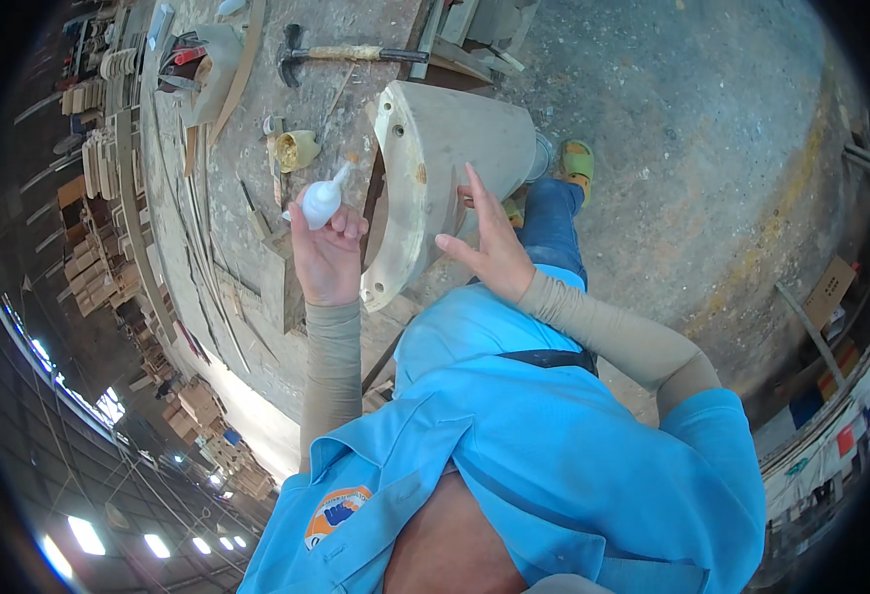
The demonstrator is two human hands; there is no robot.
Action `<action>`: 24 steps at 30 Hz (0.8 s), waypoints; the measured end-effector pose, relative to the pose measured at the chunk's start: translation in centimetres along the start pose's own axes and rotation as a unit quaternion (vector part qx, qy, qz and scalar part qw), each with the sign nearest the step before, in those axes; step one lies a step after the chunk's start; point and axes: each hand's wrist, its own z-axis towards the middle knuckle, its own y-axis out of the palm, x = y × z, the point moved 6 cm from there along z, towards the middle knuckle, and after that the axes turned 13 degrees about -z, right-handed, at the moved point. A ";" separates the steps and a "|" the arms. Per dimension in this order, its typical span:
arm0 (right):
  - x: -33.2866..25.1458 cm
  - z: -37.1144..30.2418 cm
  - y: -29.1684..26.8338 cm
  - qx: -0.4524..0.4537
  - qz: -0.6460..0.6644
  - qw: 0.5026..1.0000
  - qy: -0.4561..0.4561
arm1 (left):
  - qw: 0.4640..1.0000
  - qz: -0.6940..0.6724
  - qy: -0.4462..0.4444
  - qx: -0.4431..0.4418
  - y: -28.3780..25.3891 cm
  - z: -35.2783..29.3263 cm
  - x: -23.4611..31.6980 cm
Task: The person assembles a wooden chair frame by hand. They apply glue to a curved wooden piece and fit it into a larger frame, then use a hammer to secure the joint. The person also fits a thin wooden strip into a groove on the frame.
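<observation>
"Fingers (349,224) on my left hand (328,261) are curled around a white squeeze bottle (322,205), its spout slanting up and to the right above the tabletop (306,107)."

"And your right hand (497,252)?"

"Nothing in it that I can see. Those fingers are spread, over the curved wooden piece (455,129) just in front of me, to the right of the bottle. It has a hole near each end of its pale edge."

"How would you work well from there?"

"I'd hold the bottle lightly, so it isn't pressed too soon, and bring the spout close before squeezing gently. The wood looks as if it could rock, so I'd steady it with a flat right palm. I'd also keep my left wrist clear of the yellow cup (297,150) near the bottle."

"What can't you make out?"

"Whether my right fingertips touch the wood or only hover. My left hand covers part of the bottle, and I can't tell what's inside it. The underside of the wood is mostly hidden, and the shelves (89,257) at far left blur toward the dark rim."
</observation>
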 end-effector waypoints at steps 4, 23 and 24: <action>0.0 -0.1 0.0 -0.014 0.011 1.000 0.003 | 1.000 -0.009 0.008 0.017 -0.6 -1.0 0.0; -12.0 -5.9 -6.7 0.229 0.267 0.934 -0.063 | 0.997 -0.052 0.049 -0.004 -7.5 -7.6 2.9; -14.8 -7.0 -7.5 0.229 0.286 0.922 -0.126 | 0.997 -0.056 0.052 0.003 -7.9 -7.9 3.0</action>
